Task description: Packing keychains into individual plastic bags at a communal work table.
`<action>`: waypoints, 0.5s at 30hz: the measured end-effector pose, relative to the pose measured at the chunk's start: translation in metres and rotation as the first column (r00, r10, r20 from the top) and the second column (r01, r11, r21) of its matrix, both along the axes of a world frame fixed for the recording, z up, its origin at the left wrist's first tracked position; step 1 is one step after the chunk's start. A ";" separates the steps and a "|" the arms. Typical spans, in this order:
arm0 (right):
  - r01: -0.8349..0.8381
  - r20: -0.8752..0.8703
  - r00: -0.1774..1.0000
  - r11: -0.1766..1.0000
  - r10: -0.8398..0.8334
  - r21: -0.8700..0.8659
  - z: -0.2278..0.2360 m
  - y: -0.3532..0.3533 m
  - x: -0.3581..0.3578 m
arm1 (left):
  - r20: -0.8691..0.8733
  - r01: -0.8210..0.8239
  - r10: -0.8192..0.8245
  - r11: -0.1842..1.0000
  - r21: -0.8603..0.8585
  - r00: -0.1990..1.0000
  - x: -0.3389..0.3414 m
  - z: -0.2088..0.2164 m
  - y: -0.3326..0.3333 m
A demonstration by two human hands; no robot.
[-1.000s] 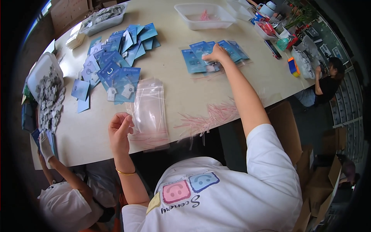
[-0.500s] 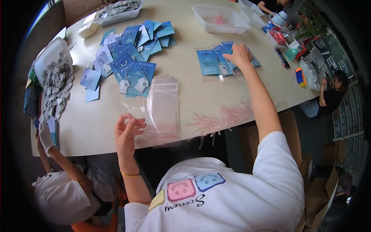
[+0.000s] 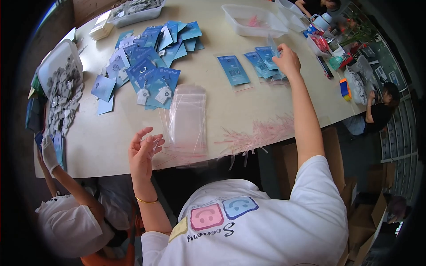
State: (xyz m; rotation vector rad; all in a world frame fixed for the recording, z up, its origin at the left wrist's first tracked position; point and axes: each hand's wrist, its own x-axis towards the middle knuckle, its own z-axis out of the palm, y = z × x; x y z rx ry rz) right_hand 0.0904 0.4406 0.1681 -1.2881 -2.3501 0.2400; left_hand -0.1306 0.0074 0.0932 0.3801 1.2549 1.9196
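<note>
My right hand (image 3: pixel 287 61) pinches a blue card in a clear bag (image 3: pixel 271 46), tilted up on edge over a small group of other bagged blue cards (image 3: pixel 257 64). Left of that group, one bagged blue card (image 3: pixel 233 70) lies flat by itself. My left hand (image 3: pixel 144 153) is raised near the table's front edge, its fingers curled together; a clear sliver seems to show between them, too small to name. Beside it lies a stack of clear plastic bags (image 3: pixel 188 117). Beyond the bags is a heap of blue cards (image 3: pixel 148 66), some carrying white keychains (image 3: pixel 163 94).
Loose pink-edged clear strips (image 3: pixel 259 133) lie along the front edge. A tipped white tub (image 3: pixel 53 62) spills grey-white pieces (image 3: pixel 64 99) at left, where a co-worker's gloved hand (image 3: pixel 49 155) reaches. A white tray (image 3: pixel 253 29) stands at the back; tools lie at right.
My right hand has moved slightly right and raised one bagged card on edge. One bagged card now lies apart from the group. My left hand has shifted slightly left and down.
</note>
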 end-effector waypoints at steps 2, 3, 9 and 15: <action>0.067 0.148 0.982 0.956 -0.113 0.286 0.002 -0.018 -0.020 | 0.011 -0.044 0.044 0.999 0.008 0.999 0.002 0.003 -0.003; 0.048 0.142 0.986 0.958 -0.091 0.281 0.001 -0.029 -0.033 | 0.054 -0.038 0.038 0.999 0.006 0.998 0.000 -0.001 -0.001; -0.483 -0.070 0.871 0.822 0.486 -0.302 -0.050 -0.110 -0.153 | 0.111 -0.160 0.157 0.987 0.019 0.981 0.003 -0.008 0.002; -0.456 -0.126 0.883 0.761 0.452 -0.461 -0.075 -0.132 -0.226 | 0.092 -0.191 0.187 0.981 0.043 0.978 0.006 -0.005 -0.012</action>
